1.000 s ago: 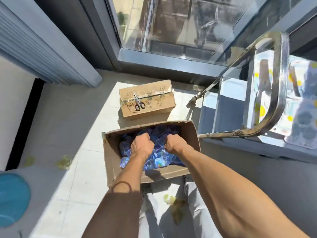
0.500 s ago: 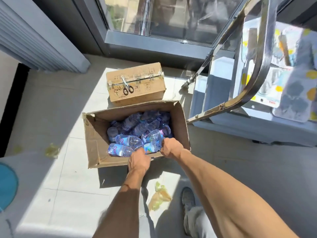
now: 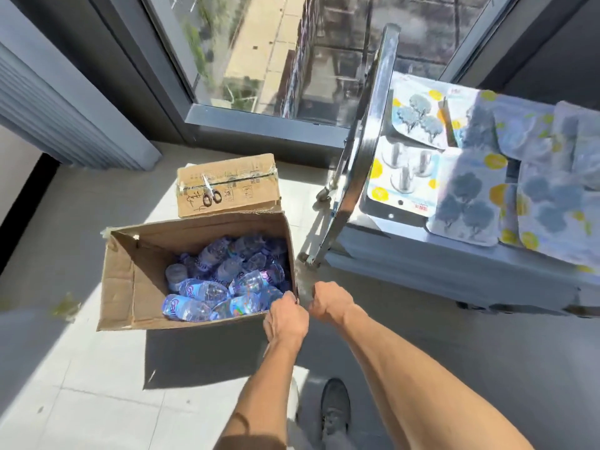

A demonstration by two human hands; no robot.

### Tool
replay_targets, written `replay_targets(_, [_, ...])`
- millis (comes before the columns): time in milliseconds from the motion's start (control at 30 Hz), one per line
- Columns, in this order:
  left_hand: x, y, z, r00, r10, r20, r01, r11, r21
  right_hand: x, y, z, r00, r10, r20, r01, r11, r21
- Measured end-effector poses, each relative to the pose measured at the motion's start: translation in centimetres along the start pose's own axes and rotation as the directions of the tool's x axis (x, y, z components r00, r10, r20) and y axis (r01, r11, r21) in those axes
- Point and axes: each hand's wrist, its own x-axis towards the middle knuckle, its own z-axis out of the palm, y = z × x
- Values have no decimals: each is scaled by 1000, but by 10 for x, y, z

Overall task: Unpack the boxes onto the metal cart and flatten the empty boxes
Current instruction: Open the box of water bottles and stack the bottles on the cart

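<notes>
A person stands on a sunlit tiled floor beside a window, both hands at the near right corner of an open cardboard box packed with small water bottles. The left hand has its fingers curled over the box's near rim at that corner; the right hand is closed in a fist on the right wall's top edge just beside it — each grip tight on cardboard, not on a bottle. The box sits on the floor, its right wall close to the lower frame of the metal cart, which stands to the right. Behind it, toward the window, a second, smaller box is still taped shut, with a pair of scissors lying on its lid. The cart's top shelf already carries flat blister packs of hooks with blue and yellow printed cards, spread across its surface. Judged from this, the job is well short of finished: one batch of goods seems to be on the cart, but the bottles all appear to remain in their box, the taped box is unopened, and no flattened cardboard is in sight. The hold on the corner suggests the box is being shifted or tilted toward the cart rather than emptied by hand — though which cannot be told. A dark shoe shows below.
</notes>
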Motion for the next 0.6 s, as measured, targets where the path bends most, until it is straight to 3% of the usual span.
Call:
replay_targets(200, [-12,-17,32,987,-161,14,159,984,82,2,31,28,999,34,-19,-33,997,75])
replay_targets(367, [-2,-36,33,977,-210,-39,211,977,25,15,0,44,983,-70,-167,89,990,108])
replay_targets(500, [23,-48,26,980,-177,-92,177,984,-15,34,-29,58,975,-127,-181,141,987,71])
replay_targets(600, [48,-53,18,974,-123,-192,139,988,68,60,-48,61,954,-216,-207,213,976,-37])
